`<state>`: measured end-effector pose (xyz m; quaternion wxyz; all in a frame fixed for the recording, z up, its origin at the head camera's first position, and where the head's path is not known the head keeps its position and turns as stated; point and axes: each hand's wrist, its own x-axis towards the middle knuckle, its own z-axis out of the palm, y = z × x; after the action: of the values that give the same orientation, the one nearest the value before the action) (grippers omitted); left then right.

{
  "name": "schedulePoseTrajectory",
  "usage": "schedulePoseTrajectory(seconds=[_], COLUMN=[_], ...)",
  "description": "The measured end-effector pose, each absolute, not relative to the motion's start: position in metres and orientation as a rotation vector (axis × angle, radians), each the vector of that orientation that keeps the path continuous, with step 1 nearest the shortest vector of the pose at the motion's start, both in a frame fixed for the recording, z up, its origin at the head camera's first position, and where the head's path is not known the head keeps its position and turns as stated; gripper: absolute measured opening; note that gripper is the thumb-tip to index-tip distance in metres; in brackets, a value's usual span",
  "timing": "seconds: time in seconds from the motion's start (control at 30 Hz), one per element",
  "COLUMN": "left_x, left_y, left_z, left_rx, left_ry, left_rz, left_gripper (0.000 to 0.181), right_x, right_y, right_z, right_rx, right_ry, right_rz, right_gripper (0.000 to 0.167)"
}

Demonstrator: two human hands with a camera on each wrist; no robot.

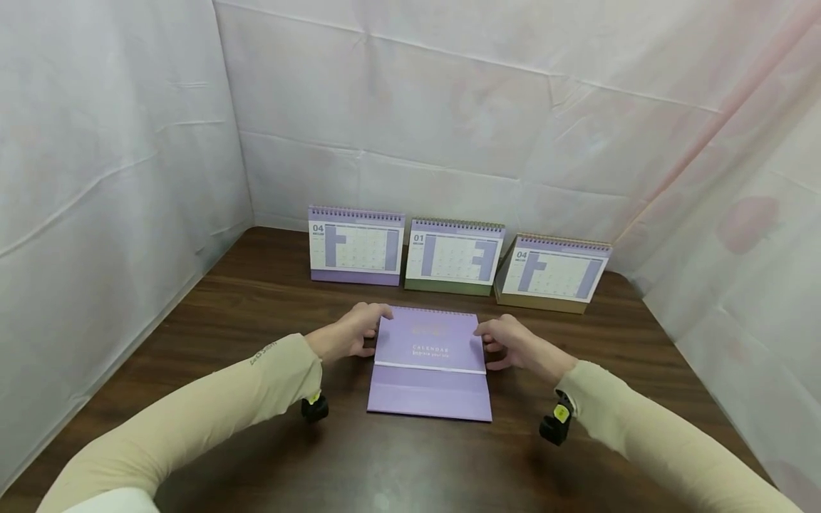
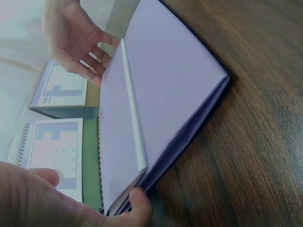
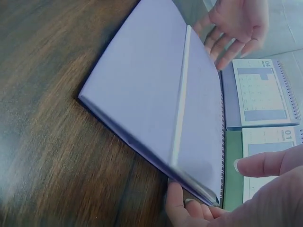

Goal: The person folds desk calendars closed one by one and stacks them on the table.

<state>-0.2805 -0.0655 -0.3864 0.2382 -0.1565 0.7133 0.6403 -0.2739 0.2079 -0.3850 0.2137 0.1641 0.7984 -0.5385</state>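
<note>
Creased whitish cloth point(image 1: 115, 142): hangs along the left side of the dark brown wood-grain surface point(image 1: 212, 320).
Left sleeve: beige fabric point(image 1: 256, 385), with a small black wrist camera point(image 1: 314, 408) at its cuff.
Left hand point(image 1: 359, 328): relaxed and fairly wide, its thumb raised apart from the fingers; the fingers meet the left edge of the flat calendar without clasping it.
Left standing calendar: white page marked 04 over a purple base point(image 1: 356, 246), upright in the back row.
Flat calendar: light-purple cardboard desk calendar with spiral binding and a printed cover point(image 1: 430, 356), lying front and centre between both hands, binding toward the back row, a plain purple panel extending nearer the person.
Middle standing calendar: white page marked 01 over a green base point(image 1: 454, 256), behind the flat one.
Right hand point(image 1: 508, 340): similarly wide and loose, thumb lifted, fingers at the flat calendar's right edge.
Right standing calendar: white page marked 04 over a tan base point(image 1: 553, 274), turned at a slight angle.
</note>
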Motion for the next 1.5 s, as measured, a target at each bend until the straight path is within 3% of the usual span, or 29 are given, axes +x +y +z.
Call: schedulePoseTrajectory(seconds=[0.17, 0.4, 0.67, 1.5], left_x=[-0.285, -0.287, -0.292, -0.285], left_y=[-0.065, -0.067, -0.073, -0.104], left_z=[-0.389, -0.39, -0.395, -0.395], left_rx=[-0.461, -0.497, -0.493, -0.501], left_ry=[1.95, 1.943, 1.958, 2.029], left_rz=[1.764, 1.773, 1.766, 1.747], left_gripper=[0.073, 0.071, 0.05, 0.062], right_x=[-0.275, -0.278, -0.279, -0.286], right_y=[0.206, 0.208, 0.211, 0.18], right_z=[-0.387, -0.385, -0.383, -0.379], right_rx=[0.464, 0.457, 0.419, 0.32], right_ry=[2.185, 2.174, 2.13, 2.071], right_rz=[-1.498, -1.497, -1.508, -1.606], right_gripper=[0.045, 0.019, 0.009, 0.011])
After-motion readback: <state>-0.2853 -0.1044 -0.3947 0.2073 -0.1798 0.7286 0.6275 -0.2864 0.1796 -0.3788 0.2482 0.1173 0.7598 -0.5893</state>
